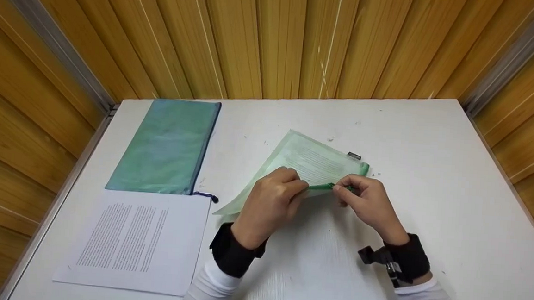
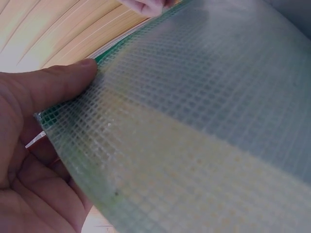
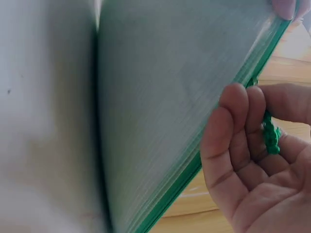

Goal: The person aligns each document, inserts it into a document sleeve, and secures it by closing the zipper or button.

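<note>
A translucent green mesh zip pouch with printed sheets inside lies tilted on the white table, its near zipper edge lifted. My left hand grips that green edge, thumb on the mesh. My right hand pinches the green zipper pull cord at the pouch's edge. Both hands meet along the green zipper strip.
A second teal zip pouch lies at the back left. A printed paper sheet sits in front of it. Wooden slat walls enclose the table on three sides.
</note>
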A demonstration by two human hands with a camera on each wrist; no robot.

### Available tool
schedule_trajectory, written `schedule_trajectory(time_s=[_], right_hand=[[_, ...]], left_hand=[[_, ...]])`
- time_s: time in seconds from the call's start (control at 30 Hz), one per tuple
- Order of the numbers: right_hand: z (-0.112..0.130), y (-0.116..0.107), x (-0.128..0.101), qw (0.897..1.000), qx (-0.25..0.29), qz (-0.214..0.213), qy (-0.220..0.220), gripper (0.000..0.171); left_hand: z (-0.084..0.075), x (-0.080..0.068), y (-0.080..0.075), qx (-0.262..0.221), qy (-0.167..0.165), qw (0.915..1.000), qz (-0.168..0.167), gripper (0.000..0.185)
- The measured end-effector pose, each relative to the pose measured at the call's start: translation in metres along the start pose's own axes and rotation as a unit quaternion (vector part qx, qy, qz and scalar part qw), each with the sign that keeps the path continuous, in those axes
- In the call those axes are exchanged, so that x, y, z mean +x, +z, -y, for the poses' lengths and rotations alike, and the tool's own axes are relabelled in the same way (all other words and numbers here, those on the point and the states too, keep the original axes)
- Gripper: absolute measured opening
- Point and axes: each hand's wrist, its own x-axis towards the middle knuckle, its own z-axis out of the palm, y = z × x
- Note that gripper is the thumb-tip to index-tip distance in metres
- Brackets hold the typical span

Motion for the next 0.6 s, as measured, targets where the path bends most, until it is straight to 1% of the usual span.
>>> schedule_trajectory(time_s=[0.2,0.4,0.6], right_hand=[[-0.008,-0.0022,0.0039,0.999,-0.032,-0.017,0.024,0.013],[-0.0064,-0.003,0.0038,0.999,-0.035,-0.022,0.021,0.012],[-0.0109,-0.0039,0.004,0.999,-0.031,-0.014,0.017,0.012]], left_hand=[[0.0002,0.0007,-0.0044,0.0,-0.002,1.0,-0.01,0.015],[0.0001,0.001,-0.0064,-0.004,-0.004,0.9999,-0.015,0.016],[0.0009,0.001,-0.0071,-0.003,-0.007,0.9999,-0.011,0.015]])
